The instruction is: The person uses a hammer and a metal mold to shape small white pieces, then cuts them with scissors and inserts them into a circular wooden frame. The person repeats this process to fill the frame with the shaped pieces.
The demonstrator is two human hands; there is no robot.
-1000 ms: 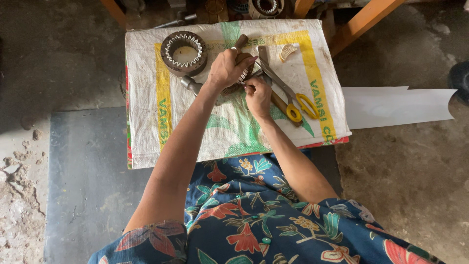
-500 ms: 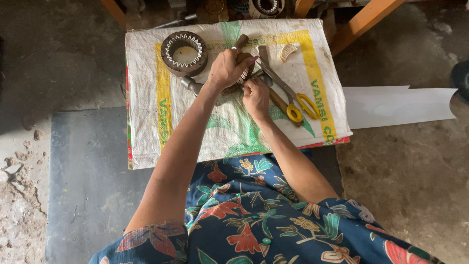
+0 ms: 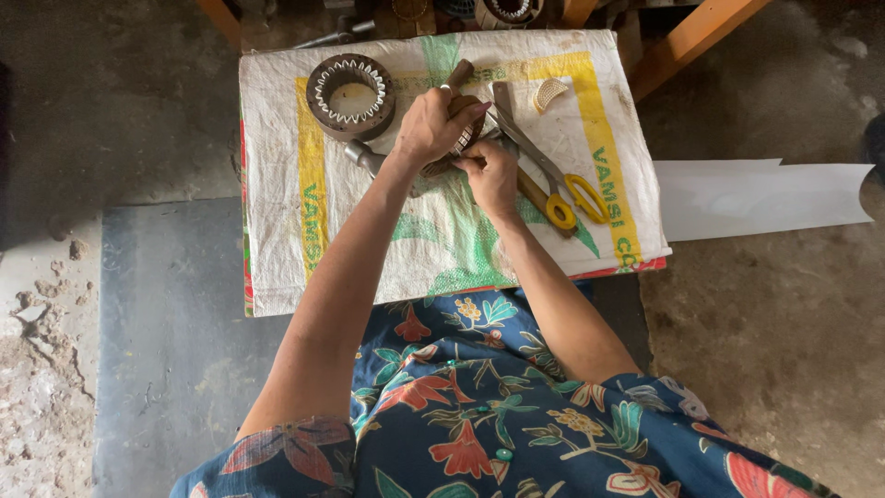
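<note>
Rough concrete floor [image 3: 120,120] fills the view, dusty and grey, with crumbled rubble at the lower left and a smooth dark slab [image 3: 175,341] beneath the person. Over that sits a low work surface draped in a white woven sack [image 3: 304,240] with yellow stripes and green print. A long white sheet [image 3: 765,195] juts out to the right of it, and an orange wooden beam [image 3: 691,41] angles across the top corner.

Now to the action: both bare arms reach up the middle of the sack. The left hand [image 3: 431,124] is clamped over a small round ribbed metal part [image 3: 464,129], fingers curled tight around it, near the sack's top centre. The right hand [image 3: 493,175] sits just below, touching it, fingers pinched narrow on something too small to make out.

Left of the hands lies a dark toothed ring [image 3: 350,94], flat on the sack, with a short metal shaft [image 3: 364,159] just beneath it. Right of the hands, yellow-handled scissors [image 3: 553,175] lie diagonally. Near the top, a small pale curved scrap [image 3: 550,92] rests alone.
</note>
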